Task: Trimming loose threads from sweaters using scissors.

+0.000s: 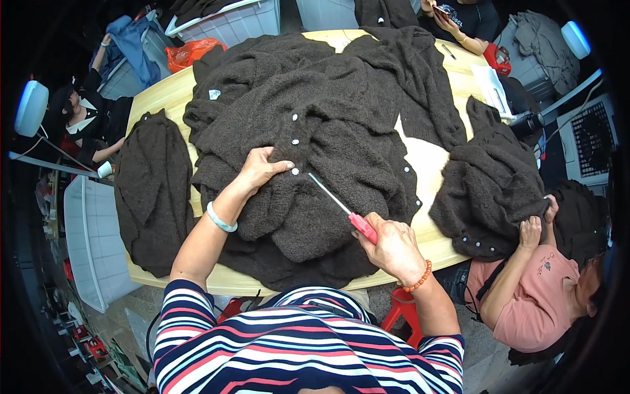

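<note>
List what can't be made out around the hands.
Head view:
Left hand: lower fingers, hidden by itself or the dark-brown knit garment.
Thin red-handled metal tool: tip shape, too small.
Tool's rear end: covered by right hand.
Pale wooden tabletop: middle, under that garment.

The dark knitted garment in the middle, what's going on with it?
The person's left hand is on the dark knitted garment, thumb beside a pale button. The right hand holds a red-handled tool, its thin metal tip a little right of that button. More dark knitwear lies around on the table; at the right, a co-worker in pink grips another piece.
</note>
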Demonstrator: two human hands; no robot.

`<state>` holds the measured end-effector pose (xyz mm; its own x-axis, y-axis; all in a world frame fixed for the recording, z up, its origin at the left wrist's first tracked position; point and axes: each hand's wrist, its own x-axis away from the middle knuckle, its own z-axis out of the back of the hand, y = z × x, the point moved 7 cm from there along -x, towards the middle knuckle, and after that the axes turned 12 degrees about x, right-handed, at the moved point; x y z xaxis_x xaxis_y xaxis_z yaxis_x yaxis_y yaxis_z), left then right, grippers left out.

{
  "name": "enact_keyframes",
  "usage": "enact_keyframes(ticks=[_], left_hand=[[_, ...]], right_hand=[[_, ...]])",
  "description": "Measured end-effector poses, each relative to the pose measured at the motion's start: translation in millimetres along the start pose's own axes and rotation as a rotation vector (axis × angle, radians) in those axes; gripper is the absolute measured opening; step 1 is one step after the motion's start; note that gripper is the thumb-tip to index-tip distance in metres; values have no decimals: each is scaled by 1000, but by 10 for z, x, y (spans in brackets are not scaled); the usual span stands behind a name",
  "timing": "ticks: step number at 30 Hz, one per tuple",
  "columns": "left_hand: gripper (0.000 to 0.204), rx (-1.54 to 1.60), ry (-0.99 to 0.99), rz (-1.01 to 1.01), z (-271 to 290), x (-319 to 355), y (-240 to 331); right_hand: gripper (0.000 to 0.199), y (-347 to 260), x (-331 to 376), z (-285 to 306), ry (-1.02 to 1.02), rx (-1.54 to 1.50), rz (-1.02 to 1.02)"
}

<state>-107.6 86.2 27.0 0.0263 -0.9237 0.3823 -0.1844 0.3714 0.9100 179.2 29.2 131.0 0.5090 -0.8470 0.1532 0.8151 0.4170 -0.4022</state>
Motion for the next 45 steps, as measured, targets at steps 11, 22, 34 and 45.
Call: enact_keyframes(ticks=[11, 22, 34, 45], left_hand=[[25, 222, -27, 96, 15, 101, -16], [43, 116, -252, 10, -381, 301, 122], [43, 168, -103, 112, -108, 249, -250], [25, -323, 125, -299, -24, -170, 169]], right_hand=[[23, 5, -19, -51, 9, 11, 10], [23, -17, -42, -49, 5, 28, 32], [22, -40, 180, -44, -208, 11, 59], [18, -2, 55, 41, 51, -31, 45]])
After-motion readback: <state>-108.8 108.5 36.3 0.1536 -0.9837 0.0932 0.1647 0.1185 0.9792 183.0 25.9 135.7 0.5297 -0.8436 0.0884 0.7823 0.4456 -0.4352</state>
